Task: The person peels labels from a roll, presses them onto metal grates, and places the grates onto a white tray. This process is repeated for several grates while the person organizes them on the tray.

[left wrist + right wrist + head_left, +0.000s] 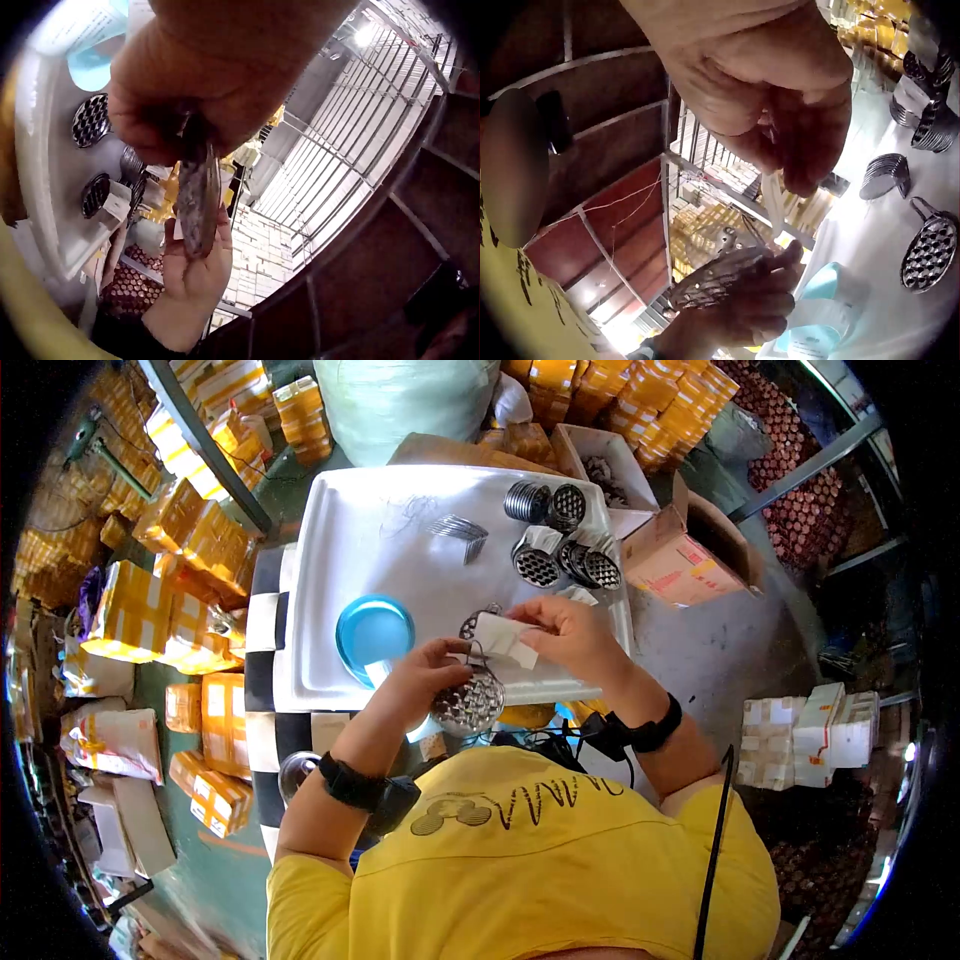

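Observation:
My left hand (432,678) holds a round, shiny metal disc (468,705) with a dimpled, perforated face and a small loop handle, just over the tray's front edge. Seen edge-on in the left wrist view, the disc (199,199) looks thick. My right hand (575,635) pinches a small white paper slip (507,641) close above the left fingers. Behind the slip, a dark perforated disc with a loop (928,251) lies on the white tray (335,520). A light-blue roll (374,636) with a white strip hanging off it sits left of my left hand.
Several stacks of perforated discs (536,565) stand at the tray's back right, some wrapped in white paper. A leaning row of thin metal pieces (460,534) lies mid-tray. An opened carton (690,560) and a white box (605,465) stand beyond the right side. Taped parcels (130,610) fill the left.

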`<state>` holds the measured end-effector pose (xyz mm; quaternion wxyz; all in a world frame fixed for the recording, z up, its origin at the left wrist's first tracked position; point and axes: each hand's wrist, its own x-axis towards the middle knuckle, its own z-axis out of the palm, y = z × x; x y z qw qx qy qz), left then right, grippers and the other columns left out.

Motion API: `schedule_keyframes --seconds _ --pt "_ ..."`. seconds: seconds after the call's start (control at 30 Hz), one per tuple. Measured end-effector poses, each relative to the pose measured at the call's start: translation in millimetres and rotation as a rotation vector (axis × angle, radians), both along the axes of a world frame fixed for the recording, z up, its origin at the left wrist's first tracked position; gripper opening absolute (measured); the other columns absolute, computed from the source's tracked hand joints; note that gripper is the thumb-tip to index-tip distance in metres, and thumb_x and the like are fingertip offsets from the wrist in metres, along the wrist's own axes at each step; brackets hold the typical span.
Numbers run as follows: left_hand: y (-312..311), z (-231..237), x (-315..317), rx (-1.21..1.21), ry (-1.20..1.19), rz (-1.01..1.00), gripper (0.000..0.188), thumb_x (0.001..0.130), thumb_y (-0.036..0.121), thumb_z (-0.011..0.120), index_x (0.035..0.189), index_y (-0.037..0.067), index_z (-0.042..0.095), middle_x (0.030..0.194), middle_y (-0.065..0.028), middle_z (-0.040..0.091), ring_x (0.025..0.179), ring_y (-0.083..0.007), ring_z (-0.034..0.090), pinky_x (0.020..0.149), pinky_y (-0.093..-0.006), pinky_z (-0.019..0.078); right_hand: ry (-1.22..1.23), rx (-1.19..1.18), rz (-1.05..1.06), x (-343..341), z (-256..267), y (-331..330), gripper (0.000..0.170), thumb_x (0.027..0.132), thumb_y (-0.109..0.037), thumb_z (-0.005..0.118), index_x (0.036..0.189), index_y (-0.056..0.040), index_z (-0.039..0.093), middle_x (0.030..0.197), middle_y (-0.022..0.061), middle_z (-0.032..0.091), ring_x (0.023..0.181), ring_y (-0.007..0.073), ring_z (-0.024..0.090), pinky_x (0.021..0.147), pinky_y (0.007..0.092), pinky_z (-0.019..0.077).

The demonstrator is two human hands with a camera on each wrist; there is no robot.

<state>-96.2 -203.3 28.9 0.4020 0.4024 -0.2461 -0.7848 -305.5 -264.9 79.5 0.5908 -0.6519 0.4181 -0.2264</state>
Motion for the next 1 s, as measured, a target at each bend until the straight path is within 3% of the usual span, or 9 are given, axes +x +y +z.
schedule_keyframes --seconds 0.07,0.17,0.37,0.47,0.57,0.77,0.97,1.0 --pt "1 -3 3 0.005 0.030 -0.075 0.034 0.079 -0.001 0.056 0.112 -0.003 0.047 0.092 -0.0112 0.060 0.081 -0.0161 0.060 0.072 -0.0252 0.0498 -0.071 0.097 0.100 7 2 0 0.026 0.081 0.000 0.053 0.107 0.0043 0.052 0.097 0.0081 0.060 0.088 0.0101 0.057 0.077 0.0222 0.0457" --pt "4 -1 5 -0.033 0.024 -0.140 0.032 0.079 0.000 0.056 0.111 -0.003 0.049 0.094 -0.0108 0.060 0.082 -0.0156 0.059 0.076 -0.0252 0.0479 0.063 0.025 0.171 13 12 5 0.026 0.081 0.001 0.053 0.107 0.0044 0.052 0.097 0.0080 0.060 0.088 0.0098 0.057 0.078 0.0218 0.0454" --pt "5 -7 8 -0.045 0.064 -0.160 0.023 0.081 0.001 0.053 0.104 -0.003 0.056 0.093 -0.0093 0.061 0.080 -0.0145 0.059 0.074 -0.0242 0.0482 -0.002 0.125 0.149 15 14 10 0.027 0.081 0.001 0.053 0.108 0.0039 0.052 0.097 0.0074 0.060 0.087 0.0088 0.056 0.077 0.0206 0.0449" --pt "4 -7 8 -0.030 -0.019 -0.135 0.024 0.079 0.003 0.055 0.102 -0.006 0.056 0.089 -0.0111 0.062 0.076 -0.0176 0.061 0.073 -0.0282 0.0505 -0.005 0.049 0.125 15 12 13 0.026 0.080 -0.001 0.054 0.106 0.0028 0.053 0.093 0.0082 0.062 0.085 0.0100 0.058 0.076 0.0229 0.0463" --pt "2 -3 9 0.003 -0.010 -0.123 0.020 0.081 0.003 0.055 0.100 -0.004 0.059 0.087 -0.0086 0.063 0.074 -0.0140 0.061 0.069 -0.0241 0.0495 -0.020 0.034 0.126 15 14 14 0.027 0.080 0.000 0.053 0.107 0.0025 0.053 0.094 0.0084 0.061 0.086 0.0099 0.057 0.076 0.0229 0.0460" --pt "-2 -2 11 -0.013 0.018 -0.104 0.020 0.081 0.004 0.056 0.099 -0.004 0.059 0.087 -0.0100 0.063 0.074 -0.0147 0.061 0.068 -0.0240 0.0496 -0.103 0.025 0.079 16 17 16 0.030 0.080 0.002 0.051 0.110 0.0018 0.050 0.098 0.0092 0.060 0.088 0.0109 0.057 0.079 0.0238 0.0454" --pt "-2 13 9 -0.108 -0.071 -0.116 0.019 0.081 0.003 0.055 0.097 -0.005 0.060 0.085 -0.0101 0.063 0.074 -0.0147 0.061 0.068 -0.0246 0.0497 -0.166 -0.224 0.209 14 23 18 0.039 0.080 -0.003 0.057 0.118 -0.0022 0.045 0.116 0.0119 0.050 0.103 0.0173 0.052 0.089 0.0305 0.0416" --pt "-3 16 8 -0.125 -0.099 -0.131 0.019 0.080 0.003 0.055 0.097 -0.005 0.060 0.085 -0.0103 0.063 0.073 -0.0154 0.061 0.069 -0.0257 0.0500 -0.276 -0.162 0.225 12 24 16 0.041 0.080 -0.003 0.057 0.119 -0.0025 0.044 0.119 0.0115 0.048 0.106 0.0177 0.049 0.091 0.0316 0.0400"
